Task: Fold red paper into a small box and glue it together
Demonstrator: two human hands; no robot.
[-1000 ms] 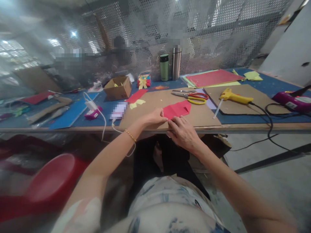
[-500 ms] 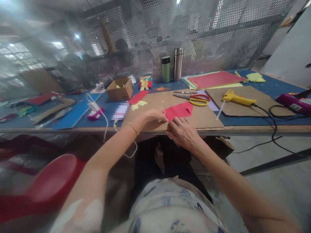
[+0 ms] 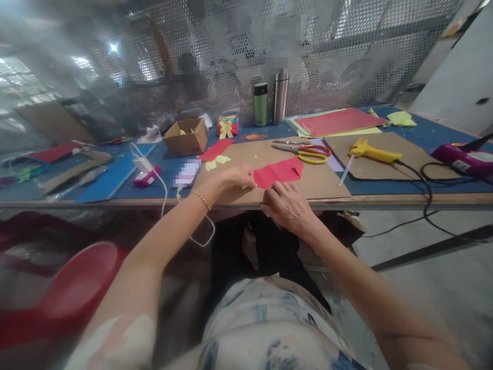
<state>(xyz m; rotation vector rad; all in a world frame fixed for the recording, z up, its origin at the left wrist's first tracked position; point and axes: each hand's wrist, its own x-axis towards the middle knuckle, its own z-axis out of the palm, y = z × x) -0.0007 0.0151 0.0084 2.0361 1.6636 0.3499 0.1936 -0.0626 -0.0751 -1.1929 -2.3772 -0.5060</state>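
Observation:
A folded strip of red paper [image 3: 279, 172] lies on a brown cardboard sheet [image 3: 323, 191] at the table's front. Its right end is folded to a point, with a small dark opening there. My left hand [image 3: 241, 177], a gold bracelet at its wrist, pinches the strip's left end. The fingers of my right hand [image 3: 288, 205] are curled and pressed together on the near edge of the paper; their tips are partly hidden. Just beyond the strip rest scissors [image 3: 314, 154] with red and yellow handles.
A yellow glue gun [image 3: 375, 152] lies on cardboard at right, its black cord hanging over the edge. Left are a second red piece [image 3: 216, 150], yellow paper cutouts [image 3: 217, 163], a phone [image 3: 187, 173] on a white cable and a small box [image 3: 187, 137]. Two bottles [image 3: 261, 105] stand behind.
My left hand has shifted slightly left along the strip's end, and more red paper shows between the hands. The right hand stays at the near edge. The view has moved a little.

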